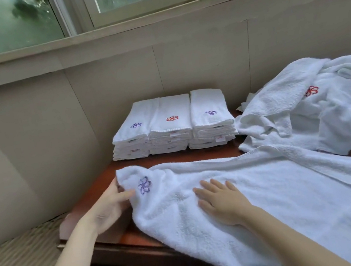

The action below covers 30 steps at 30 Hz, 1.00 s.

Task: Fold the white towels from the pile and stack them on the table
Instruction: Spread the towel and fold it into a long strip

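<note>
Three stacks of folded towels (pixel 171 124) done at table (pixel 103 206) 12 o'clock; unfolded pile (pixel 310 104) remains at 2 o'clock; current towel (pixel 261 188) spread centre, left hand (pixel 110 207) pinching its 9 o'clock corner, right hand (pixel 223 201) flat, released.

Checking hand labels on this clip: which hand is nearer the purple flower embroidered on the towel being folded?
Left. The left hand grips the towel's edge with its fingers just beside the purple flower; the right hand lies flat farther right.
</note>
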{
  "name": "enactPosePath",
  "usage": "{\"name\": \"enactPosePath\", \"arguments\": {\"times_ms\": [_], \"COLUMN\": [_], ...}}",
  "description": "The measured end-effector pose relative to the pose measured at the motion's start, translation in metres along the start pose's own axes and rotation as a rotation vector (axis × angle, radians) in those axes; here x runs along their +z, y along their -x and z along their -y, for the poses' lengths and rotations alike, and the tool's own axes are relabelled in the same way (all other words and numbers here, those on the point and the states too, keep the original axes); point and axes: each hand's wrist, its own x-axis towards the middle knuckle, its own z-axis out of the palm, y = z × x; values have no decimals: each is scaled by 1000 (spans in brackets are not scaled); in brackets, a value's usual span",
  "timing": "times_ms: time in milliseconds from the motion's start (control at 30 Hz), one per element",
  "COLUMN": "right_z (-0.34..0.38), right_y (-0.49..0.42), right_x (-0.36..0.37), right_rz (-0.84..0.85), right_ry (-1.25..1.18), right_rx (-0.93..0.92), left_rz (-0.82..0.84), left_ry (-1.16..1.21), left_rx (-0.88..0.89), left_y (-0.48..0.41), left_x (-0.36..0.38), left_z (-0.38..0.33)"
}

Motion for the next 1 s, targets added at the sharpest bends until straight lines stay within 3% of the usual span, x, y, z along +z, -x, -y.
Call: {"name": "enactPosePath", "arguments": {"times_ms": [100,233,300,400,467,600,700,833,933,1000], "right_z": [2,2,2,2,2,2,1,0,0,1], "right_y": [-2,-2,-1,-1,-2,-2,-4,-7,-9,-10], "right_x": [1,0,1,1,1,1,2,3,3,2], "right_rz": [19,-1,-13,-21,-27,-30,-34,-40,-46,-49], "right_ry": [1,-18,-30,-30,-27,-25,-31,-26,-27,-29], "right_rx": [12,9,7,3,3,3,8,12,18,20], "left_rz": [60,-35,-106,-247,-267,-85,-75,10,-75,-238], "left_ry": [-217,-447,-442,-212,-224,-466,-561,-508,-518,-363], "left_rx": [-79,-98,-42,43,23,-163,-121,-94,-39,-17], "left_y": [2,-3,-7,-16,-21,-23,-26,-23,-27,-30], "left_x": [8,14,12,3,0,11,16,19,20,22], "left_z": [-3,-6,-9,-14,-15,3,12,9,15,14]}}
